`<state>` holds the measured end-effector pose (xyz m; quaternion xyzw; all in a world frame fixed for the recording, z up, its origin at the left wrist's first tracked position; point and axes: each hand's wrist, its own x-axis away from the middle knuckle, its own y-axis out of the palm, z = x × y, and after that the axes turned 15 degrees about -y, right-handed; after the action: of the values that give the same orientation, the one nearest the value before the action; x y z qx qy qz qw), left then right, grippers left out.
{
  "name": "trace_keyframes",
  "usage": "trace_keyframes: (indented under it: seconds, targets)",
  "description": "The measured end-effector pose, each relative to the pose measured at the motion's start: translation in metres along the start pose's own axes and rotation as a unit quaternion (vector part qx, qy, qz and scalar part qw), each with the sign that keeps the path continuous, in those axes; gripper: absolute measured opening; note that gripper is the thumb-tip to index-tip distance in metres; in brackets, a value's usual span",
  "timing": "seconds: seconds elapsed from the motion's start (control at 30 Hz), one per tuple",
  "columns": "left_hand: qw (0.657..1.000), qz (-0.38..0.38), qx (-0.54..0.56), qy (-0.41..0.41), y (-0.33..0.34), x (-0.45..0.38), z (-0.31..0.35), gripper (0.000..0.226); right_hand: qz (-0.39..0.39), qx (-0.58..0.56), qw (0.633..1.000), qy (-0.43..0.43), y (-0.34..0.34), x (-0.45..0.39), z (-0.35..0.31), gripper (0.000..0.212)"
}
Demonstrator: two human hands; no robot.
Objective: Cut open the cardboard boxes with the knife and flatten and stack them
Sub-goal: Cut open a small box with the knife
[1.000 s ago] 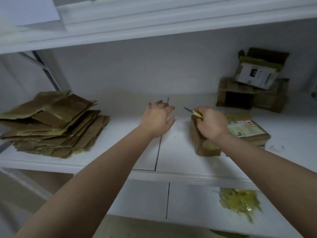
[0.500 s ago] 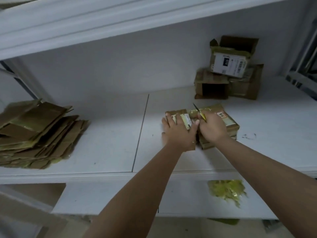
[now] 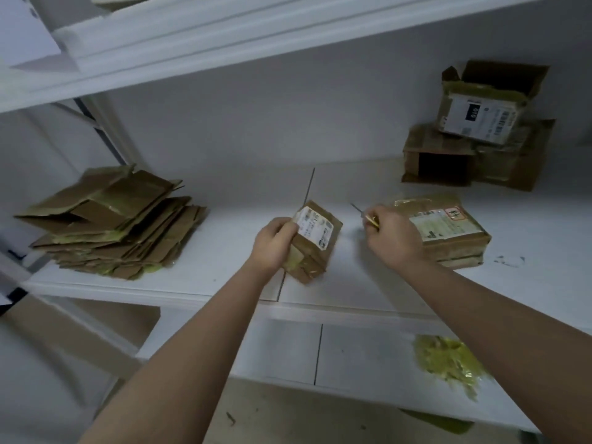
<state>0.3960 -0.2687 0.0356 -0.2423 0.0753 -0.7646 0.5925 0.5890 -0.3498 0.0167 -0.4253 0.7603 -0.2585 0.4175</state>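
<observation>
While the left hand (image 3: 274, 243) curls its fingers round a small labelled box (image 3: 312, 241) near the shelf's (image 3: 205, 267) front edge, the right hand (image 3: 392, 237) pinches a knife (image 3: 365, 214) beside it; an unsteadied box could let the blade slip toward those fingers.

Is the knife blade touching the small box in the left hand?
No, the knife in the right hand is held apart from the small box that the left hand grips.
</observation>
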Motion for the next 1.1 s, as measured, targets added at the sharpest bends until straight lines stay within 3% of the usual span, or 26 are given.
trace_keyframes:
  seconds: [0.17, 0.23, 0.33, 0.4, 0.5, 0.6, 0.73, 0.87, 1.0, 1.1]
  targets:
    - [0.999, 0.005, 0.001, -0.043, -0.064, -0.006, -0.032, 0.023, -0.108, -0.071, 0.992, 0.009, 0.037, 0.001, -0.018, 0.01]
    - [0.998, 0.033, -0.021, -0.045, -0.079, -0.009, -0.044, 0.031, -0.13, -0.086, 0.988, 0.015, 0.047, 0.002, -0.026, 0.013]
    - [0.992, 0.112, -0.054, 0.031, -0.08, -0.007, -0.047, 0.039, -0.142, -0.104, 0.984, 0.02, 0.058, 0.002, -0.032, 0.016]
    - [0.975, 0.113, -0.174, 0.078, -0.073, -0.009, -0.043, 0.057, -0.146, -0.119, 0.982, 0.027, 0.064, 0.002, -0.036, 0.015]
    - [0.928, 0.102, -0.356, 0.044, -0.065, -0.019, -0.048, 0.081, -0.148, -0.142, 0.978, 0.044, 0.071, 0.003, -0.039, 0.017]
    - [0.944, 0.106, -0.304, 0.078, -0.072, -0.023, -0.05, 0.07, -0.143, -0.164, 0.975, 0.048, 0.077, 0.004, -0.039, 0.016]
    - [0.957, 0.031, -0.242, 0.156, -0.08, -0.014, -0.051, 0.063, -0.094, -0.142, 0.985, 0.036, 0.079, 0.003, -0.037, 0.013]
    - [0.894, -0.012, -0.39, 0.221, -0.079, -0.014, -0.045, 0.069, 0.018, -0.161, 0.983, 0.08, 0.07, -0.002, -0.036, 0.019]
    - [0.812, 0.018, -0.514, 0.274, -0.089, -0.025, -0.036, 0.064, 0.023, -0.172, 0.981, 0.086, 0.065, -0.008, -0.031, 0.023]
    - [0.779, 0.054, -0.528, 0.333, -0.092, -0.032, -0.033, 0.058, 0.0, -0.231, 0.972, 0.045, 0.068, -0.011, -0.031, 0.025]
